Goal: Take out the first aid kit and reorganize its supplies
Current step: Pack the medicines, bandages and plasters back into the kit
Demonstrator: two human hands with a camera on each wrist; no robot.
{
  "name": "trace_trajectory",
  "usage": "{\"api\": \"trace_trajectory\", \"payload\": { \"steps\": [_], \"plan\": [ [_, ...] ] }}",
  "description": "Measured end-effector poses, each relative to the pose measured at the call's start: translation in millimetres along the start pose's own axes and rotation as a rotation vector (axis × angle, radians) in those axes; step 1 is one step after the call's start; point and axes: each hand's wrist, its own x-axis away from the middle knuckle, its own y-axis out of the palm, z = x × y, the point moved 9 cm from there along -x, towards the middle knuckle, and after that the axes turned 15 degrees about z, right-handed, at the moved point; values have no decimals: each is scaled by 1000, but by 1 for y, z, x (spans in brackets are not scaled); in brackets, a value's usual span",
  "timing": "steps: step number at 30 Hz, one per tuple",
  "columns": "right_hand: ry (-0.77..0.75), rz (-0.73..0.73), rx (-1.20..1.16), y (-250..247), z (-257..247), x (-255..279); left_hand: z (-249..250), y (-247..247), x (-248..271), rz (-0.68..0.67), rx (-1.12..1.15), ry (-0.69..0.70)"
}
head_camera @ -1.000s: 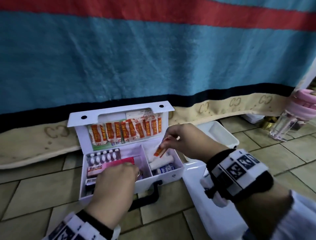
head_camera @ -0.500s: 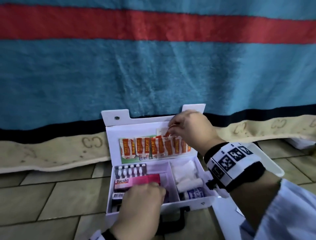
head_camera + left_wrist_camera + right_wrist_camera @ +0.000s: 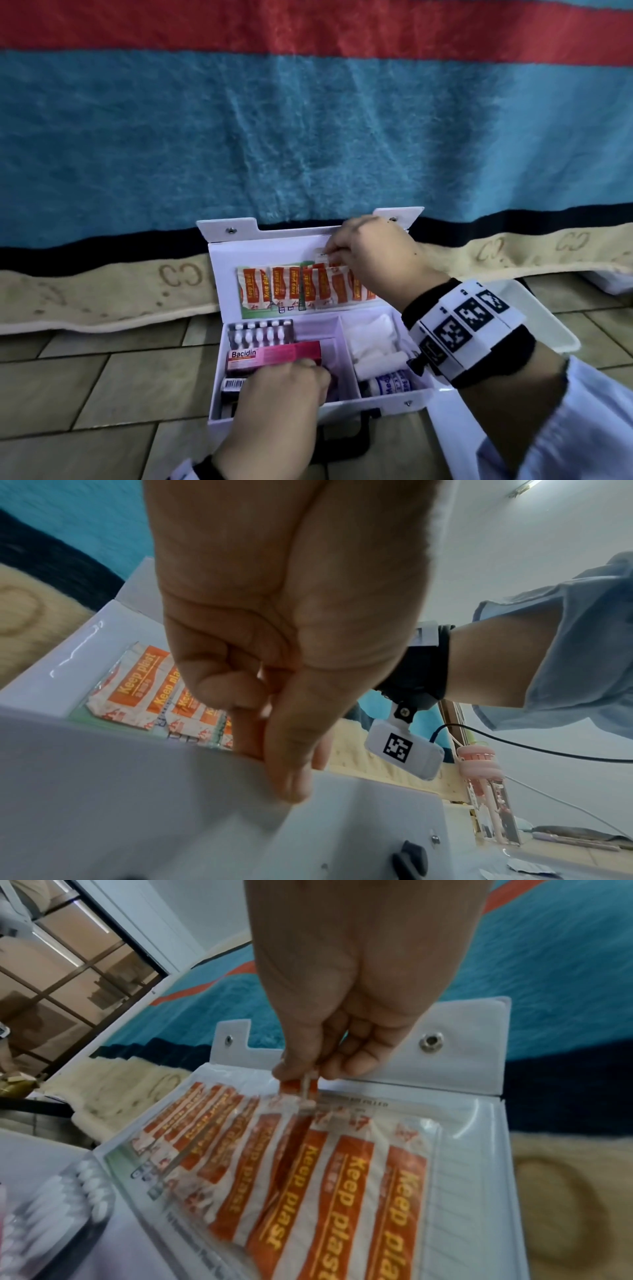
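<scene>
Plaster strip (image 3: 297, 1089), light and floppy, is pinched at its top edge by the right hand (image 3: 346, 993) above the lid pocket (image 3: 455, 1150); left hand (image 3: 277, 397) grips the kit's front wall (image 3: 137, 791).

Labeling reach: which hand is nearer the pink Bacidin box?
Left. The left hand sits right at the Bacidin box; the right hand is up at the lid's plasters.
</scene>
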Motion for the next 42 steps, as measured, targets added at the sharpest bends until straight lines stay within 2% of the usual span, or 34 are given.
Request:
{"api": "trace_trajectory", "payload": {
  "steps": [6, 14, 23, 28, 31, 33, 35, 37, 39, 42],
  "plan": [
    [23, -85, 99, 14, 2, 8, 1, -3, 0, 9, 7, -6],
    [-8, -123, 229, 13, -10, 18, 0, -4, 0, 15, 21, -27],
    [10, -149, 265, 4, -11, 22, -5, -6, 5, 92, 44, -75],
    [182, -115, -108, -50, 12, 46, -6, -6, 5, 106, 52, -85],
    [346, -74, -89, -79, 55, 83, -6, -5, 5, 119, 43, -74],
    [429, -221, 113, -77, 87, 120, -8, -3, 4, 130, 42, -70],
    [479, -544, 297, -56, 113, 169, -12, -1, 3, 141, 43, -75],
    [507, -799, 353, -37, 125, 217, -15, 1, 2, 150, 44, -79],
    [464, -840, 410, -27, 127, 243, -16, 2, 1, 161, 47, -76],
    [484, -700, 434, -20, 134, 254, -15, 2, 2, 166, 65, -77]
  ]
}}
